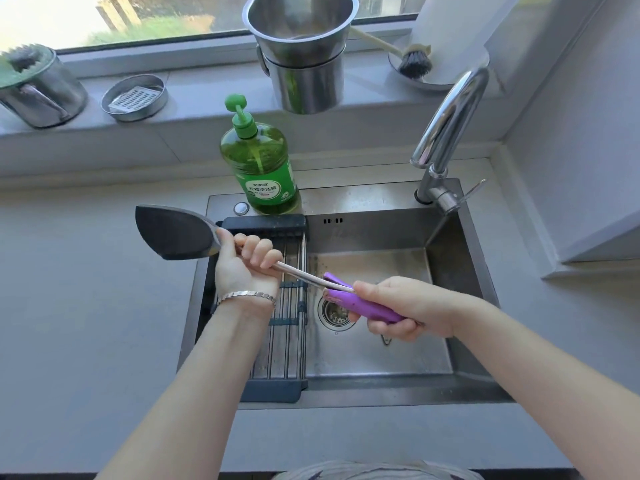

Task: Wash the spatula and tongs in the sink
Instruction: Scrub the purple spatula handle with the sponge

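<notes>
My left hand grips the spatula by its metal shaft just behind the dark grey blade. The blade points left, over the counter beside the sink. The shaft slants down to the right above the basin. My right hand grips the purple tongs over the drain. Their two purple tips sit on either side of the end of the spatula's shaft. No water runs from the faucet.
A green dish soap bottle stands on the sink's back rim. A roll-up drying rack covers the basin's left part. On the window sill are stacked steel pots, a dish brush, a round tin and a metal container.
</notes>
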A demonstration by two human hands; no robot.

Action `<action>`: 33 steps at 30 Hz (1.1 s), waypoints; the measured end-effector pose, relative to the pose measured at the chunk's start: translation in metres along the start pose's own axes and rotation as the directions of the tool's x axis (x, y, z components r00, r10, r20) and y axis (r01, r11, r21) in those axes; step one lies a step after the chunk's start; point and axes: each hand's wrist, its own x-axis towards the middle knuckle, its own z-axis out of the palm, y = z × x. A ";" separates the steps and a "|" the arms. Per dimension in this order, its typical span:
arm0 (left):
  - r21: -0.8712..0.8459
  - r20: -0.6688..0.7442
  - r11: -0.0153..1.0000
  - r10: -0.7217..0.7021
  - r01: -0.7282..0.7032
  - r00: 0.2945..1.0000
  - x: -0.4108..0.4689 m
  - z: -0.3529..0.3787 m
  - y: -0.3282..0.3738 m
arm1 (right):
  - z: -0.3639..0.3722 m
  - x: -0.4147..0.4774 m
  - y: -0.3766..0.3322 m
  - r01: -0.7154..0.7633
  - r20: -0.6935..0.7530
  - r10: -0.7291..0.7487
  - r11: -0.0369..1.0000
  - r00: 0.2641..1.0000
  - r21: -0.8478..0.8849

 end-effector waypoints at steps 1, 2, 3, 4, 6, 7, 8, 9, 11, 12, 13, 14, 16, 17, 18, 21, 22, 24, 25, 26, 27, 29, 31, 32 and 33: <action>-0.024 -0.018 1.000 0.007 -0.007 1.000 0.001 0.001 0.000 | 0.000 0.000 0.001 0.016 -0.014 -0.016 1.000 1.000 0.003; -0.038 -0.048 0.999 0.017 -0.019 0.999 0.002 0.001 -0.001 | 0.000 -0.001 0.001 0.041 -0.051 -0.043 0.999 0.998 -0.033; -0.048 -0.087 0.998 0.031 -0.035 0.996 0.003 0.001 -0.001 | 0.001 -0.002 0.001 0.077 -0.128 -0.095 0.987 0.987 -0.140; -0.056 -0.130 0.997 0.049 -0.056 0.990 0.003 0.002 0.000 | 0.001 -0.005 0.000 0.090 -0.242 -0.173 0.943 0.955 -0.321; -0.065 -0.200 0.993 0.087 -0.102 0.976 0.002 0.001 -0.003 | 0.005 -0.003 0.000 -0.066 -0.448 -0.422 0.666 0.788 -0.743; -0.069 -0.222 0.991 0.097 -0.114 0.970 0.002 0.001 -0.006 | 0.011 0.002 0.002 -0.190 -0.464 -0.582 0.470 0.668 -0.862; -0.071 -0.235 0.991 0.096 -0.116 0.967 0.001 0.002 -0.011 | 0.023 0.010 0.004 -0.248 -0.402 -0.725 0.316 0.559 -0.916; -0.073 -0.238 0.991 0.091 -0.111 0.967 0.000 0.002 -0.016 | 0.037 0.020 0.008 -0.265 -0.340 -0.801 0.234 0.493 -0.935; -0.075 -0.228 0.992 0.086 -0.105 0.970 -0.002 0.004 -0.022 | 0.056 0.036 0.018 -0.219 -0.236 -0.879 0.155 0.414 -0.963; -0.077 -0.219 0.991 0.090 -0.110 0.971 -0.002 0.004 -0.020 | 0.055 0.040 0.024 -0.202 -0.206 -0.884 0.130 0.419 -0.971; -0.081 -0.211 0.989 0.103 -0.122 0.972 -0.001 0.004 -0.015 | 0.048 0.040 0.029 -0.194 -0.195 -0.888 0.123 0.415 -0.973; -0.088 -0.204 0.986 0.123 -0.144 0.971 0.001 0.003 -0.009 | 0.040 0.036 0.032 -0.207 -0.220 -0.889 0.145 0.402 -0.967; -0.108 -0.196 0.975 0.171 -0.195 0.966 0.002 0.001 0.002 | 0.027 0.029 0.036 -0.283 -0.332 -0.871 0.237 0.361 -0.929; -0.112 -0.190 0.972 0.184 -0.207 0.964 0.002 0.001 0.003 | 0.029 0.030 0.035 -0.301 -0.384 -0.853 0.285 0.353 -0.910; -0.104 -0.185 0.973 0.184 -0.206 0.965 0.001 0.001 0.002 | 0.035 0.033 0.031 -0.303 -0.414 -0.834 0.314 0.364 -0.900; -0.077 -0.183 0.985 0.140 -0.156 0.973 -0.001 0.002 -0.007 | 0.061 0.045 0.020 -0.222 -0.329 -0.856 0.258 0.398 -0.940; -0.094 -0.192 0.985 0.126 -0.146 0.973 0.000 0.001 -0.005 | 0.061 0.044 0.018 -0.203 -0.286 -0.864 0.218 0.414 -0.954; -0.140 -0.215 0.978 0.124 -0.156 0.969 0.002 -0.003 0.005 | 0.046 0.037 0.017 -0.250 -0.274 -0.867 0.181 0.416 -0.951; -0.149 -0.224 0.974 0.138 -0.173 0.965 0.003 -0.005 0.010 | 0.036 0.034 0.020 -0.278 -0.321 -0.857 0.219 0.403 -0.935; -0.145 -0.222 0.971 0.154 -0.189 0.963 0.003 -0.006 0.012 | 0.031 0.031 0.019 -0.297 -0.387 -0.834 0.283 0.393 -0.912; -0.131 -0.212 0.972 0.162 -0.193 0.964 0.002 -0.005 0.011 | 0.032 0.031 0.018 -0.309 -0.442 -0.807 0.337 0.393 -0.889; -0.083 -0.188 0.982 0.151 -0.169 0.970 -0.001 0.000 0.001 | 0.047 0.040 0.015 -0.299 -0.459 -0.775 0.357 0.434 -0.885; -0.046 -0.182 0.989 0.127 -0.138 0.975 -0.003 0.006 -0.006 | 0.060 0.044 0.012 -0.254 -0.393 -0.797 0.306 0.459 -0.917; -0.047 -0.186 0.990 0.122 -0.133 0.975 -0.004 0.007 -0.005 | 0.056 0.042 0.012 -0.252 -0.363 -0.813 0.274 0.455 -0.928; -0.057 -0.192 0.989 0.121 -0.134 0.974 -0.003 0.008 -0.002 | 0.047 0.040 0.012 -0.264 -0.358 -0.820 0.262 0.446 -0.928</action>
